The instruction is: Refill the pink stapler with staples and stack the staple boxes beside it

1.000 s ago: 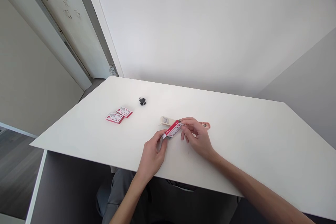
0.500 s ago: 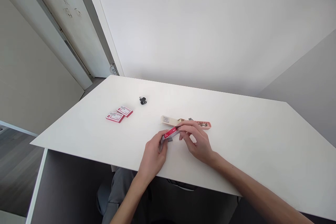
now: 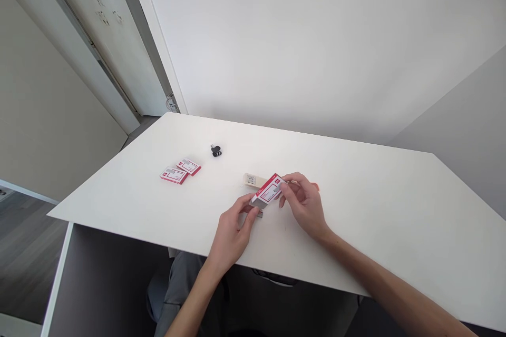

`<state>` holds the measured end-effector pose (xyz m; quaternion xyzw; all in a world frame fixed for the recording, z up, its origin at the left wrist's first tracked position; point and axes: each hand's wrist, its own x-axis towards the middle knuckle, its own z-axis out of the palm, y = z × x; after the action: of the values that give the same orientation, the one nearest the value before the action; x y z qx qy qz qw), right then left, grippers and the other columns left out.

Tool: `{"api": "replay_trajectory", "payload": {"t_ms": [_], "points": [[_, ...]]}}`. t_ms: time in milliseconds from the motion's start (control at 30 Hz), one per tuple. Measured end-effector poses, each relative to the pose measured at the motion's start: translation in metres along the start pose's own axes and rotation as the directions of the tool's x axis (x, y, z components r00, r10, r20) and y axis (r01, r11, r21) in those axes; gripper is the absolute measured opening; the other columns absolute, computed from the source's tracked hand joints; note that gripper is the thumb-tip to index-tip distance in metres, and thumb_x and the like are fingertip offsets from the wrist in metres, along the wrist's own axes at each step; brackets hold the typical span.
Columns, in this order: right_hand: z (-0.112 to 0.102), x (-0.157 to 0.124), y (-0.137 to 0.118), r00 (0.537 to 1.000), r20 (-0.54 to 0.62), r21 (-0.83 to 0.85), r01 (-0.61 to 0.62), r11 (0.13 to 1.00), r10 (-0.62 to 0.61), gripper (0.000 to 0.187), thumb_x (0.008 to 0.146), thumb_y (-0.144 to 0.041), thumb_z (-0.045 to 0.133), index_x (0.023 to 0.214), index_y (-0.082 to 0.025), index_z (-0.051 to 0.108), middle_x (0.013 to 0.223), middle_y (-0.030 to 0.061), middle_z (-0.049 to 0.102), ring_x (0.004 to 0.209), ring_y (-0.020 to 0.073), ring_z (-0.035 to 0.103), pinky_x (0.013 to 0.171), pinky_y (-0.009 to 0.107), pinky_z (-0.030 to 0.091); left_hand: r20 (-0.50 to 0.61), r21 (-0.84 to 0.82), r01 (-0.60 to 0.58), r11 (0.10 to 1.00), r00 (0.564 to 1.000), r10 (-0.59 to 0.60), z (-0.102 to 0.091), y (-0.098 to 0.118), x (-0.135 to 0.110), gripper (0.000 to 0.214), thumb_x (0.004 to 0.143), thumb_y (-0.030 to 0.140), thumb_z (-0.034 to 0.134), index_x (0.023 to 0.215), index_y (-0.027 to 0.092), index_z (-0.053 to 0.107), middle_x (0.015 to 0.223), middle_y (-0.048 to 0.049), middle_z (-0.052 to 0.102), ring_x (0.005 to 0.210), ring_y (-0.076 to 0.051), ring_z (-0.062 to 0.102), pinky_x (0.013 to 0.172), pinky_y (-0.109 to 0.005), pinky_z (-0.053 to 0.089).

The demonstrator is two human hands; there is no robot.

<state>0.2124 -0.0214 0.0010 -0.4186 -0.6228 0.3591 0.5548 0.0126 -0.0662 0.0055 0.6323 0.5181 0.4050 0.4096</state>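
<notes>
A small red and white staple box is held over the white table between both hands. My left hand pinches its near end, where a grey strip of staples shows below the box. My right hand grips the far end with thumb and fingers. Behind the hands lies a long beige and pink stapler, mostly hidden by my right hand.
Two more red and white staple boxes lie side by side on the left of the table. A small black binder clip sits behind them. A door frame stands at the far left, a plain wall behind.
The box has been tilted up and lifted a little toward the right, its label now facing me. Both hands shifted slightly right with it.
</notes>
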Motion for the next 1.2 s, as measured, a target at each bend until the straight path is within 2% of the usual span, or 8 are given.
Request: {"api": "replay_trajectory", "payload": {"t_ms": [133,300,567,733,867,1067,1133,1200], "points": [[-0.001,0.001,-0.003,0.995,0.017,0.047,-0.095,0.994,0.094,0.025,0.101,-0.048,0.066,0.113,-0.025,0.063,0.100,0.0032,0.068,0.056,0.0117,0.066,0.053,0.032,0.058,-0.019,-0.024,0.016,1.000,1.000,-0.017,0.001,-0.002,0.000,0.033,0.104,0.048,0.057,0.128,0.026,0.066,0.124,-0.0044,0.078,0.111,-0.021,0.074,0.092,-0.033,0.059],[-0.001,0.002,-0.004,0.988,0.050,0.095,-0.152,0.984,0.147,0.033,0.100,-0.051,0.068,0.123,-0.028,0.064,0.106,0.0036,0.063,0.059,0.0119,0.068,0.054,0.033,0.061,-0.036,-0.019,0.015,1.000,0.999,-0.016,0.002,-0.003,0.000,0.031,0.104,0.047,0.058,0.125,0.026,0.066,0.121,-0.0038,0.078,0.107,-0.020,0.075,0.092,-0.034,0.059],[0.000,0.003,-0.003,0.982,0.146,0.193,-0.144,0.971,0.116,0.030,0.100,-0.049,0.068,0.120,-0.026,0.069,0.096,0.0023,0.067,0.064,0.0137,0.068,0.053,0.032,0.062,-0.034,-0.045,0.031,0.998,0.999,-0.033,0.001,-0.002,-0.001,0.029,0.103,0.047,0.060,0.123,0.027,0.065,0.119,-0.0029,0.079,0.104,-0.019,0.075,0.090,-0.032,0.058],[0.001,0.002,-0.004,0.966,0.219,0.200,-0.184,0.962,0.140,0.032,0.101,-0.050,0.067,0.119,-0.024,0.070,0.095,0.0037,0.072,0.060,0.0134,0.067,0.055,0.034,0.063,-0.032,-0.054,0.052,0.997,0.998,-0.054,0.000,0.001,-0.001,0.028,0.099,0.048,0.064,0.120,0.028,0.065,0.104,-0.0003,0.081,0.099,-0.020,0.075,0.088,-0.032,0.056],[0.002,0.001,-0.001,0.950,0.263,0.237,-0.231,0.944,0.167,0.035,0.101,-0.053,0.065,0.118,-0.022,0.068,0.094,0.0049,0.075,0.059,0.0146,0.068,0.055,0.035,0.063,-0.003,-0.064,0.073,0.995,0.997,-0.074,-0.002,0.002,-0.002,0.031,0.097,0.051,0.067,0.119,0.028,0.066,0.094,0.0008,0.081,0.097,-0.021,0.076,0.093,-0.034,0.053],[0.004,-0.001,0.002,0.933,0.323,0.262,-0.249,0.932,0.159,0.034,0.105,-0.052,0.061,0.119,-0.021,0.061,0.085,0.0023,0.073,0.057,0.0147,0.068,0.053,0.032,0.059,0.015,-0.082,0.059,0.995,0.998,-0.058,-0.003,0.008,-0.004,0.036,0.100,0.050,0.063,0.127,0.027,0.062,0.101,-0.0023,0.081,0.095,-0.021,0.076,0.091,-0.034,0.055],[0.005,-0.003,0.003,0.928,0.345,0.246,-0.235,0.940,0.142,0.034,0.105,-0.050,0.060,0.125,-0.022,0.058,0.090,0.0030,0.073,0.058,0.0144,0.069,0.054,0.032,0.058,-0.004,-0.084,0.054,0.995,0.999,-0.054,-0.003,0.010,-0.004,0.035,0.101,0.049,0.062,0.128,0.026,0.061,0.100,-0.0028,0.080,0.091,-0.020,0.076,0.088,-0.034,0.056],[0.006,-0.005,0.003,0.927,0.355,0.206,-0.203,0.957,0.120,0.037,0.105,-0.048,0.060,0.134,-0.025,0.053,0.104,0.0057,0.072,0.062,0.0141,0.070,0.054,0.031,0.057,-0.051,-0.078,0.049,0.996,0.997,-0.053,-0.006,0.009,-0.003,0.034,0.101,0.049,0.060,0.126,0.025,0.061,0.094,-0.0024,0.079,0.086,-0.020,0.076,0.086,-0.034,0.057]]}}
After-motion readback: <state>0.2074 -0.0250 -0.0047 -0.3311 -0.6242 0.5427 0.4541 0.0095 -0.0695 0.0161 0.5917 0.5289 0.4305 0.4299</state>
